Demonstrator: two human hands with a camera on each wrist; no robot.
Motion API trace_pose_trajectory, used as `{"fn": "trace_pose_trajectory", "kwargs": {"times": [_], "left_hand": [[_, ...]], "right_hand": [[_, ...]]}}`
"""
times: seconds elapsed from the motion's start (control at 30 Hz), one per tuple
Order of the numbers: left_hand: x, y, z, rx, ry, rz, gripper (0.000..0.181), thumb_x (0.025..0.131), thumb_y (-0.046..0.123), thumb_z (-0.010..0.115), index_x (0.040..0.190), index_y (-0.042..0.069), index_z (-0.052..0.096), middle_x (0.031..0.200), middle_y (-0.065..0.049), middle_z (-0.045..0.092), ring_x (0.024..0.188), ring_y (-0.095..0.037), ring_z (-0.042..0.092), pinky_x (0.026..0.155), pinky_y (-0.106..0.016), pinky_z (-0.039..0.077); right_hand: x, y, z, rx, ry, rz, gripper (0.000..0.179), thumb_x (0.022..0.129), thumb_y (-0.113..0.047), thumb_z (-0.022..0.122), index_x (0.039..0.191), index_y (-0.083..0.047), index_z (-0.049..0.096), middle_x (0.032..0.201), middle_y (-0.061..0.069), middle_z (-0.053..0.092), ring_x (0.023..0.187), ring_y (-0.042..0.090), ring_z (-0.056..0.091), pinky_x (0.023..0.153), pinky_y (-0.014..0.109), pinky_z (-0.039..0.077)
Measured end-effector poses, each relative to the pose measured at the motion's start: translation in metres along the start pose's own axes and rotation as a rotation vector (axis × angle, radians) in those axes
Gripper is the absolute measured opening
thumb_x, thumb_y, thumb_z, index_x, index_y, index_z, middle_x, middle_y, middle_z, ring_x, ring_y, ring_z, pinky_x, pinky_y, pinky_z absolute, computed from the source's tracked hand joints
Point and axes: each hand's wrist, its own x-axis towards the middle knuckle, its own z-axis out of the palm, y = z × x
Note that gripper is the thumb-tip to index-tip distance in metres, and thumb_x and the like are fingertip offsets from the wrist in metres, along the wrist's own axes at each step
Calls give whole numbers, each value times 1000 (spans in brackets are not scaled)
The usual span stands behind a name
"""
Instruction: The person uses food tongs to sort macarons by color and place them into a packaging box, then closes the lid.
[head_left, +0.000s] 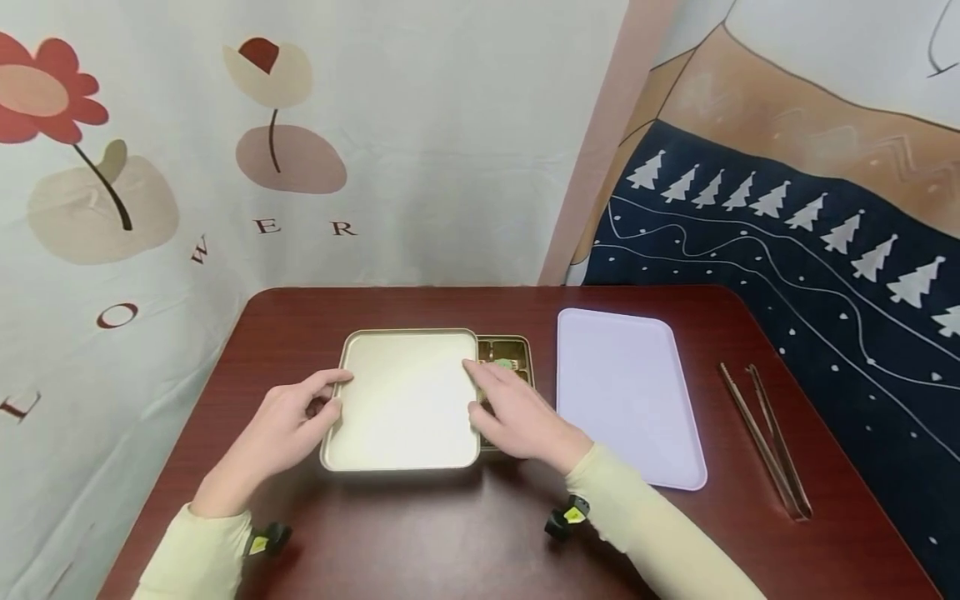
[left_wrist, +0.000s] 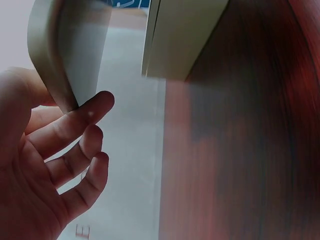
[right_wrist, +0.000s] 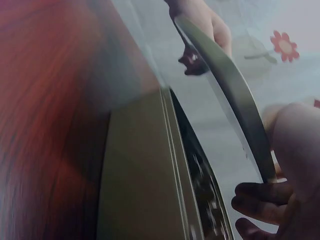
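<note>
A pale cream metal lid is held level above a metal box, shifted to the left so that a strip of the box shows on the right. Inside that strip are dividers and a small green item, too small to identify. My left hand grips the lid's left edge between thumb and fingers. At the lid's right edge, my right hand pinches it the same way. Seen from the right wrist, a gap separates the raised lid from the box standing on the table.
To the right lies a lilac tray. Farther right, metal tongs rest on the dark red wooden table. A printed cloth wall rises behind the table's far edge.
</note>
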Motion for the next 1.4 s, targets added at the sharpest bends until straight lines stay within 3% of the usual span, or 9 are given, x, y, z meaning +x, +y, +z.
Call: {"fn": "trace_pose_trajectory", "kwargs": {"times": [0.3, 0.63, 0.93, 1.13, 1.23, 1.3, 1.4], "left_hand": [[30, 20, 32, -65, -70, 30, 29, 94, 3, 65, 122, 7, 71, 81, 9, 59, 69, -4, 53, 62, -24, 47], [44, 24, 58, -114, -41, 91, 29, 91, 1, 66, 118, 7, 74, 80, 10, 57, 69, -3, 54, 64, -26, 52], [51, 25, 62, -132, -17, 106, 29, 91, 2, 68, 118, 7, 74, 82, 9, 61, 71, -5, 56, 64, -30, 54], [53, 26, 56, -194, -33, 36, 27, 93, 7, 72, 119, 10, 76, 87, 8, 69, 76, -6, 62, 69, -23, 57], [54, 26, 50, -230, -60, 1, 27, 97, 10, 71, 123, 14, 76, 96, 7, 74, 80, -6, 64, 73, -22, 58], [54, 27, 45, -245, -76, -15, 28, 100, 9, 65, 125, 16, 75, 92, 6, 73, 73, -5, 59, 68, -21, 53], [55, 26, 40, -252, -83, -4, 37, 99, 0, 58, 127, 16, 75, 96, 5, 75, 75, -5, 60, 68, -23, 54]], "right_hand": [[-26, 36, -27, -29, 14, 38, 61, 99, -21, 56, 155, 2, 45, 146, 17, 60, 135, 29, 56, 114, 46, 48], [-40, 57, -33, -26, 29, 87, 57, 99, -19, 58, 152, 1, 50, 140, 15, 62, 126, 26, 60, 107, 46, 53], [-37, 65, -34, 12, 76, 99, 49, 96, -13, 60, 143, 0, 57, 124, 10, 67, 98, 16, 64, 87, 37, 59], [-38, 66, -34, 142, 141, 144, 38, 95, -13, 68, 132, -4, 65, 104, 2, 70, 87, 12, 65, 76, 36, 61], [-39, 64, -35, 228, 154, 186, 36, 97, -12, 68, 132, -7, 67, 104, 2, 72, 90, 13, 67, 78, 35, 61], [-40, 63, -38, 290, 158, 221, 33, 101, -12, 63, 134, -9, 68, 112, 3, 73, 98, 14, 67, 84, 32, 60], [-41, 62, -42, 386, 167, 228, 35, 103, -5, 56, 135, -8, 68, 117, 7, 72, 105, 19, 65, 89, 29, 57]]}}
